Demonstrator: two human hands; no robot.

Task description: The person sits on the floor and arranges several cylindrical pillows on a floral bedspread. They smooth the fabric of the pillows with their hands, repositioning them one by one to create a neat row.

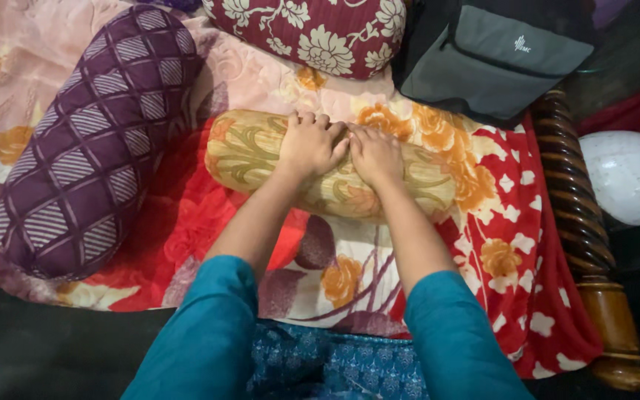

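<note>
Bed (557,244) with floral blanket (498,222); both hands on a yellow-green bolster (253,152).
Left hand (310,143) and right hand (374,153) touch side by side, fingers (307,118) pressed together, curled over the bolster's far edge. Purple checked bolster (90,148) lies left of the fingers, maroon floral pillow (312,33) beyond them.

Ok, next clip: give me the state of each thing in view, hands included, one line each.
Left hand: fingers curled, pressing on the yellow bolster.
Right hand: flat on the same bolster, beside the left hand.
Yellow bolster: lying crosswise on the blanket, held by both hands.
Purple bolster: lying diagonally, untouched.
Floral pillow: lying at the head end, untouched.
Grey bag: pocket looks zipped shut.
Floral blanket: spread out, draped over the bed edge.
</note>
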